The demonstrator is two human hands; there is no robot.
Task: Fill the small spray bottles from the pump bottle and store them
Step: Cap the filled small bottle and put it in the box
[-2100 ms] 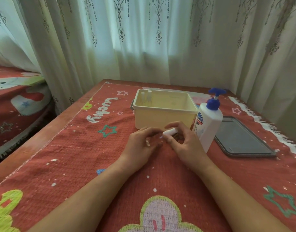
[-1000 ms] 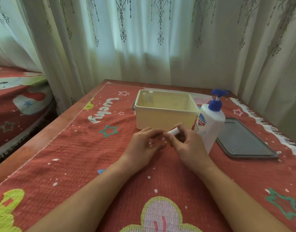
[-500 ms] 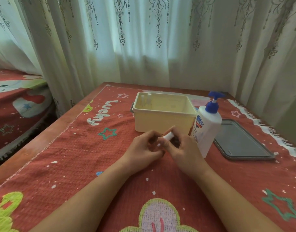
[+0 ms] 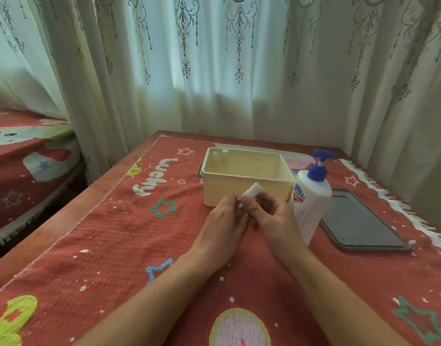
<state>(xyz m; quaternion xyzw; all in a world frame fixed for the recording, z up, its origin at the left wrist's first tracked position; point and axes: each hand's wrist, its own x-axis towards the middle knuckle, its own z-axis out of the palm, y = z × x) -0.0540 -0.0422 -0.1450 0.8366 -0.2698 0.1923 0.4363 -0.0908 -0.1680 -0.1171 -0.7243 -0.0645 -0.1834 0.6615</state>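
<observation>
Both my hands meet in front of the cream plastic bin [image 4: 246, 187]. My right hand [image 4: 274, 218] grips a small white spray bottle [image 4: 251, 192], tilted with its top pointing up and right. My left hand [image 4: 223, 229] has its fingers curled against the bottle's lower end; what it pinches there is hidden. A white pump bottle [image 4: 311, 203] with a blue pump head stands upright just right of my right hand. Two small white spray bottles [image 4: 220, 159] stand in the bin's far left corner.
A dark grey tray [image 4: 359, 221] lies flat to the right of the pump bottle. A red patterned cloth [image 4: 129, 245] covers the table. Curtains hang close behind the table's far edge. A bed with a red cover [image 4: 22, 156] is on the left.
The small bottle has tilted more upright in my right hand and both hands have risen slightly toward the bin. The bin and pump bottle stay where they were.
</observation>
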